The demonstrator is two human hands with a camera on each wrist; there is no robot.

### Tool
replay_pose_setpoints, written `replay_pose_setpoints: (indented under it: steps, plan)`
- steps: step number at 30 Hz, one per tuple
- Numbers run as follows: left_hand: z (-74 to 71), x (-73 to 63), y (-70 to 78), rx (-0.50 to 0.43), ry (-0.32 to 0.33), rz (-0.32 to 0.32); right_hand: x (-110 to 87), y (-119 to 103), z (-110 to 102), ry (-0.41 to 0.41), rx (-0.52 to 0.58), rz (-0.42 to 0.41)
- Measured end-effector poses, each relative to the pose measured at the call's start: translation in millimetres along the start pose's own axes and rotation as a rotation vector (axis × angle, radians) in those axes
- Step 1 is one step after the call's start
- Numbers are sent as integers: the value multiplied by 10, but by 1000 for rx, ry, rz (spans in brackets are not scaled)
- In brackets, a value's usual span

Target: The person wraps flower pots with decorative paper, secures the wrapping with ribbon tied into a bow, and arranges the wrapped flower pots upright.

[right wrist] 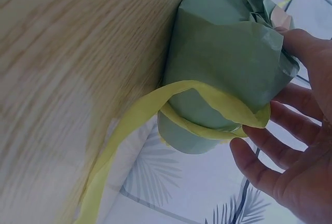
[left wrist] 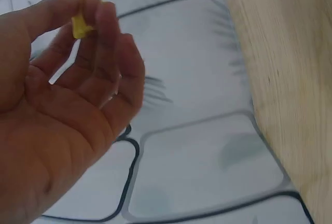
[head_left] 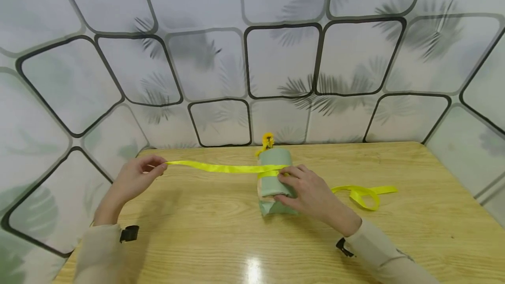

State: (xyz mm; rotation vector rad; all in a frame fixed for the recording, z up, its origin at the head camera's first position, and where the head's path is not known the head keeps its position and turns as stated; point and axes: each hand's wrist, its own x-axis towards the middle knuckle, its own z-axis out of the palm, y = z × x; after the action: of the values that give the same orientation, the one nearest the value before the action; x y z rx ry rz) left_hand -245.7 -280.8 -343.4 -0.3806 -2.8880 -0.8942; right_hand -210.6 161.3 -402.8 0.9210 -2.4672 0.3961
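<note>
A bundle wrapped in green paper lies on the wooden table, a yellow flower-like piece at its far end. Yellow ribbon goes around its middle and stretches left above the table. My left hand pinches the ribbon's end between thumb and fingertips; the left wrist view shows a short tail of ribbon past the pinch. My right hand holds the bundle from the right side. Its thumb is on the crumpled near part of the paper, and its fingertips touch the ribbon loop.
The ribbon's other end lies curled on the table to the right of the bundle. Behind the table and along its sides hangs a pale backdrop with rounded black and grey outlines and leaf shadows.
</note>
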Motion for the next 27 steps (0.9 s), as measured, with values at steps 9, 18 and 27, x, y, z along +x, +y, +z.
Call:
replay_pose_setpoints:
  steps: [9, 18, 27]
  plan:
    - [-21, -42, -178, 119, -92, -57, -6, 4, -2, -3, 5, 11]
    - [456, 211, 387, 150, -63, 90, -21, 2, 6, 3, -1, 10]
    - [1246, 502, 1290, -45, -185, 382, -14, 1, 22, 51, -15, -83]
